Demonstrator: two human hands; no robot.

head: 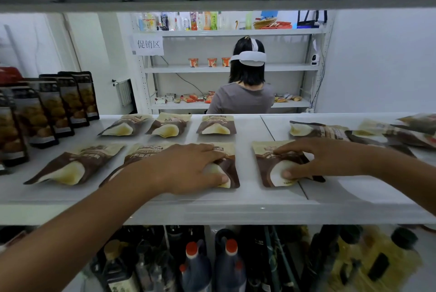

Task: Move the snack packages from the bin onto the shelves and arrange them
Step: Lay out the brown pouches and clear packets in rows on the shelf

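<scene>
Big white shelf (259, 193) w/ brown snack packs lying flat in 2 rows. No bin in view. Messy heap (387, 134) of same packs far right, not lined up yet, so prob. about halfway thru the job. Back row (215, 125): 3 neat packs. Front row: 4, prob. fixing the last 2 right now.

Left hand (188, 169) flat on third pack (232, 173), right hand (330, 159) flat on fourth pack (264, 164). Fingers (290, 149) of both hands spread wide, pressing down, thumbs at near edge, not curled round anything.

To do it well:
- Slide, don't lift.
- Match gap betw. third & fourth to gaps in back row.
- Check top edges sit in 1 straight line w/ the other front packs.
- Push softly, to not squash the food.
- Keep near edges back from shelf lip
</scene>
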